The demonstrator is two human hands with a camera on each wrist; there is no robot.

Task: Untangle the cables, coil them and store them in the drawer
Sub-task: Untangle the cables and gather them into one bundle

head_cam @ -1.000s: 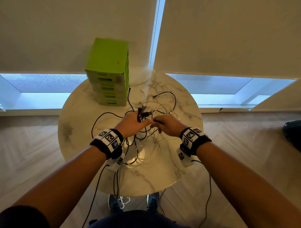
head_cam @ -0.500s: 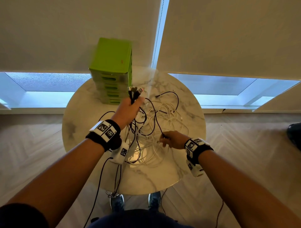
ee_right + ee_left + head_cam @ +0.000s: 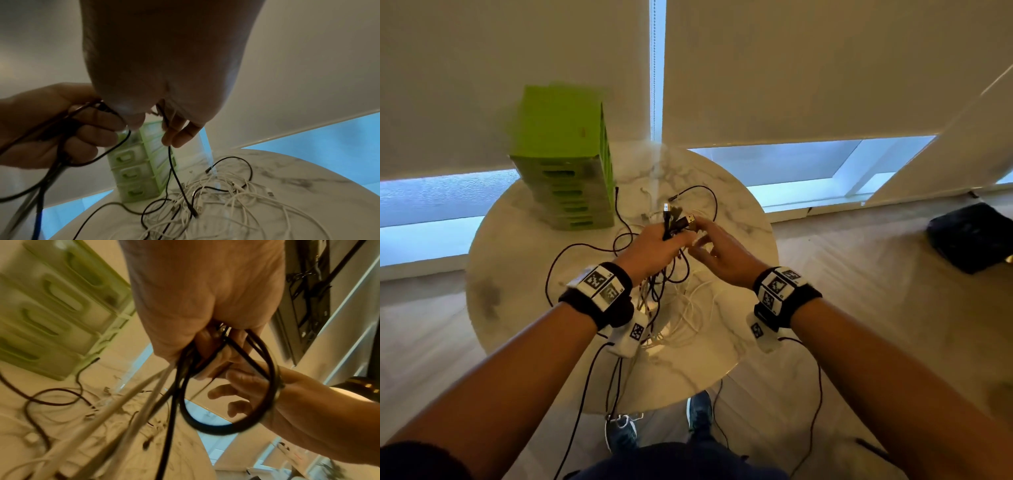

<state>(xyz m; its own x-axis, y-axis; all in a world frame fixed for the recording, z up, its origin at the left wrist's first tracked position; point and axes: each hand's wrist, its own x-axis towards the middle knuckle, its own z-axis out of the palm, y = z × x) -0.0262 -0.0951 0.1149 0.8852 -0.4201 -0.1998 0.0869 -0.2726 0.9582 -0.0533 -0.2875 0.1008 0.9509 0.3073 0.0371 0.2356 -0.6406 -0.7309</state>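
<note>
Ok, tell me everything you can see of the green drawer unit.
The green drawer unit is a tall, plastic-looking stack of lime drawers, each front with a slot-shaped handle cut-out, all apparently shut. It stands upright on the marble table, at its far left. A black cable end lies close beside its base.

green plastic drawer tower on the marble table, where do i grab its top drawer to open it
Hook your fingers into the oblong slot in the front of the top drawer of the green plastic drawer tower, coming from the slotted face turned toward you. The fronts show no knob. The left hand grips a bundle of cables, so it is taken.
</note>
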